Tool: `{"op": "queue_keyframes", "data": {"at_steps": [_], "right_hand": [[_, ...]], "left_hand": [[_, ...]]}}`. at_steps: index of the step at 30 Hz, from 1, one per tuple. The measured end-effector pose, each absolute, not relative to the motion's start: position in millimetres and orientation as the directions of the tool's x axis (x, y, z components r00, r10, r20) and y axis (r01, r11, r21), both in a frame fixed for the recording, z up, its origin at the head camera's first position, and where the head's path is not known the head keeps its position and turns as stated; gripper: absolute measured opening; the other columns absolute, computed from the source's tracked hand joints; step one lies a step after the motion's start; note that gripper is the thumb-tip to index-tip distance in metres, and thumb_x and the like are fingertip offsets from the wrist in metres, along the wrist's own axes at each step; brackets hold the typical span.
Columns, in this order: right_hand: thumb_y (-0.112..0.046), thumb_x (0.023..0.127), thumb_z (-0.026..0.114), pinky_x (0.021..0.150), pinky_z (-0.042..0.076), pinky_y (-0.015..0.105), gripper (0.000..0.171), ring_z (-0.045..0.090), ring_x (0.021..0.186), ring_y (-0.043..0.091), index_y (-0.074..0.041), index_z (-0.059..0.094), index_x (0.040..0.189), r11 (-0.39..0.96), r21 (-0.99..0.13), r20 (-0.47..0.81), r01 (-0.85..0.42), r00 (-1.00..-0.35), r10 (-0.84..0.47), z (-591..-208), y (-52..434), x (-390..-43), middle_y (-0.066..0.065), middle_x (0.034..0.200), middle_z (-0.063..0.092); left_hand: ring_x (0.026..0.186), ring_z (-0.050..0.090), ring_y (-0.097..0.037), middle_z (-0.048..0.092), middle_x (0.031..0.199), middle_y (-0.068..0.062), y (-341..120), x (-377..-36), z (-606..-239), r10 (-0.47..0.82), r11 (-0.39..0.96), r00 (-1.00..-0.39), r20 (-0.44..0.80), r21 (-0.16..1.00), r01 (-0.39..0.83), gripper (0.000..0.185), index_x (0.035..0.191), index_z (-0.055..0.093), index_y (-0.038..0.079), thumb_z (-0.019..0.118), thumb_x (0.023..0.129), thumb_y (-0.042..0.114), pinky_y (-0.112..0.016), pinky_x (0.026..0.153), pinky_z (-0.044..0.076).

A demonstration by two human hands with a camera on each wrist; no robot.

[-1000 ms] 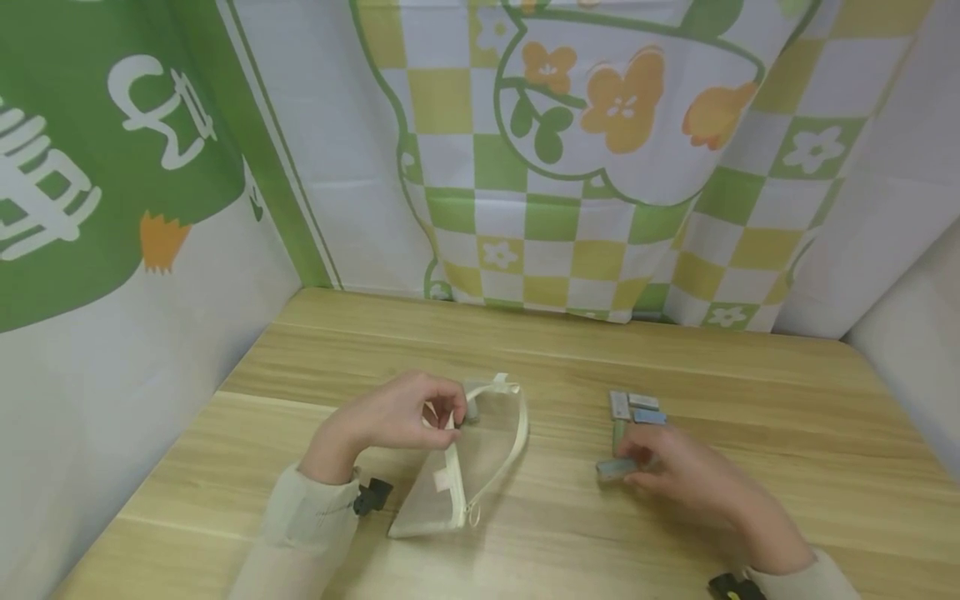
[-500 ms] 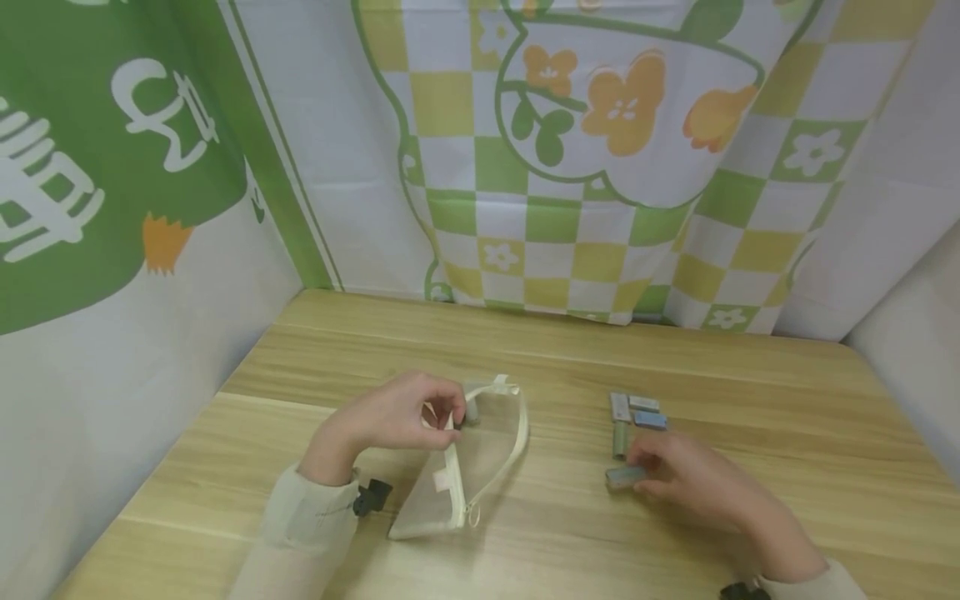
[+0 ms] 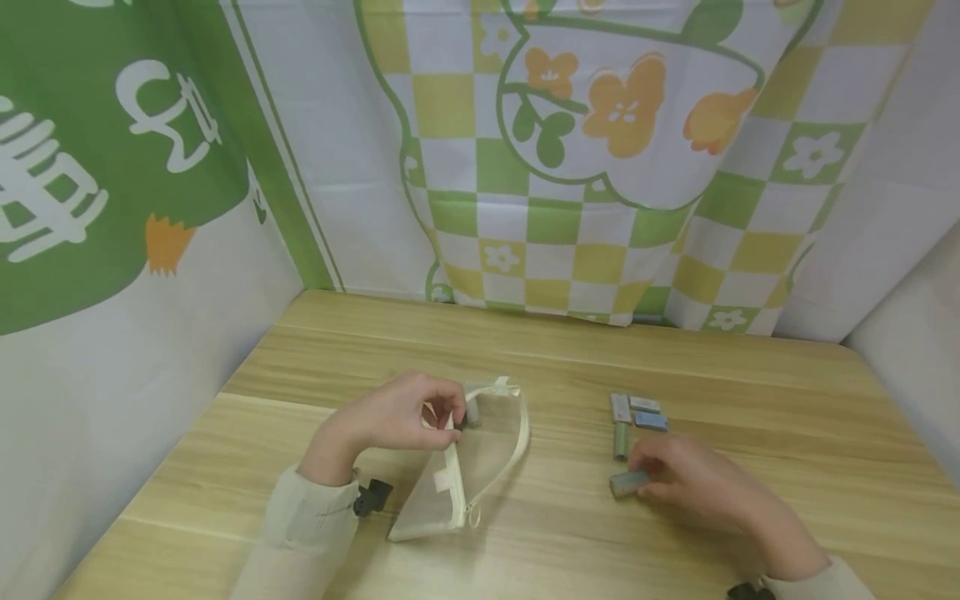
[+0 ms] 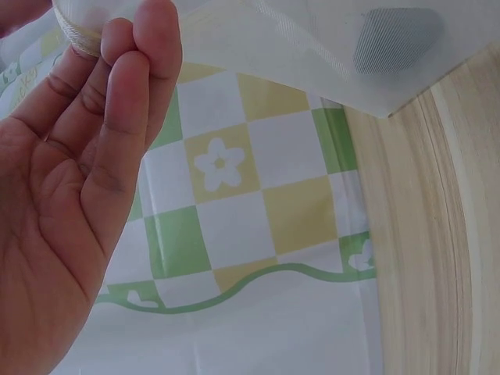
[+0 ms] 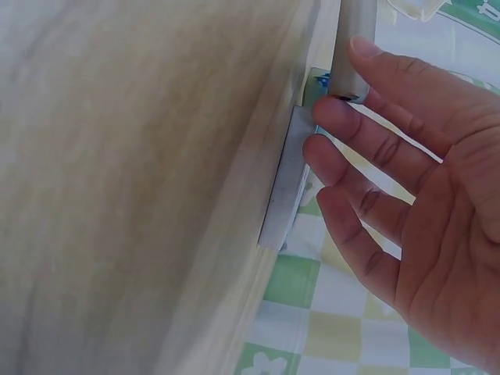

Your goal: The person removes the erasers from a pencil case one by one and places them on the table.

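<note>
Pouch [image 3: 429,505] sits on the table [image 3: 570,546], and fingers of the left hand [image 3: 405,412] pinch its zipper edge. To the right of the pouch, fingers of the right hand [image 3: 690,477] pinch 1 grey block [image 3: 627,484]; 4 other blocks [image 3: 649,422] lie also on that side.

Table [image 3: 555,542]: smooth wood, a bit shiny
Bag [image 3: 427,502]: thin see-through mesh, fine weave
Gray piece [image 3: 627,483]: smooth, matt
Curtain [image 3: 592,229]: cloth, a little creased
Sleeve [image 3: 306,521]: matt cloth

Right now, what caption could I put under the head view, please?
Left hand pinches an open pouch; right hand holds a block near four others.
</note>
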State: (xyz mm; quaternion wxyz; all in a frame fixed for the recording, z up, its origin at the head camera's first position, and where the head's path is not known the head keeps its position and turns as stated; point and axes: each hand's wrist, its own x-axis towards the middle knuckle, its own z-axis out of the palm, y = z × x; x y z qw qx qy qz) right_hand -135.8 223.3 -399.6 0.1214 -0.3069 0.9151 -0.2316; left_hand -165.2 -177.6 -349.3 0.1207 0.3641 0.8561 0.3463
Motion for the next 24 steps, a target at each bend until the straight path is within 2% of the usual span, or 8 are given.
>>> {"op": "queue_keyframes", "data": {"at_steps": [8, 17, 24], "right_hand": [[-0.027, 0.084, 0.075, 0.076, 0.051, 0.026, 0.015, 0.056, 0.086, -0.003, -0.023, 0.068, 0.097, 0.689, -0.495, -0.079, -0.53, -0.762, -0.643, -400.2, 223.4, -138.8, -0.018, 0.093, 0.063], [-0.029, 0.083, 0.076, 0.077, 0.051, 0.027, 0.015, 0.056, 0.087, -0.002, -0.024, 0.07, 0.096, 0.698, -0.479, -0.083, -0.531, -0.765, -0.639, -404.1, 223.9, -138.2, -0.017, 0.096, 0.065], [-0.028, 0.084, 0.076, 0.071, 0.048, 0.023, 0.015, 0.053, 0.082, -0.003, -0.024, 0.07, 0.097, 0.698, -0.507, -0.108, -0.506, -0.765, -0.634, -404.1, 223.7, -137.8, -0.018, 0.093, 0.063]], "left_hand": [[0.073, 0.058, -0.005, 0.062, 0.079, 0.008, -179.1, -166.0, -348.9, 0.707, 0.494, -0.705, 0.044, 0.682, 0.539, 0.007, 0.087, 0.063, 0.013, 0.069, 0.083, 0.014, -0.033, 0.073, 0.057], [0.072, 0.058, -0.007, 0.061, 0.078, 0.008, -179.1, -165.3, -347.9, 0.705, 0.49, -0.709, 0.035, 0.699, 0.522, 0.007, 0.087, 0.064, 0.013, 0.069, 0.082, 0.013, -0.027, 0.072, 0.055], [0.072, 0.057, -0.008, 0.06, 0.078, 0.007, -179.6, -165.2, -347.4, 0.706, 0.48, -0.708, 0.025, 0.718, 0.504, 0.006, 0.087, 0.064, 0.012, 0.068, 0.082, 0.012, -0.026, 0.072, 0.054]]}}
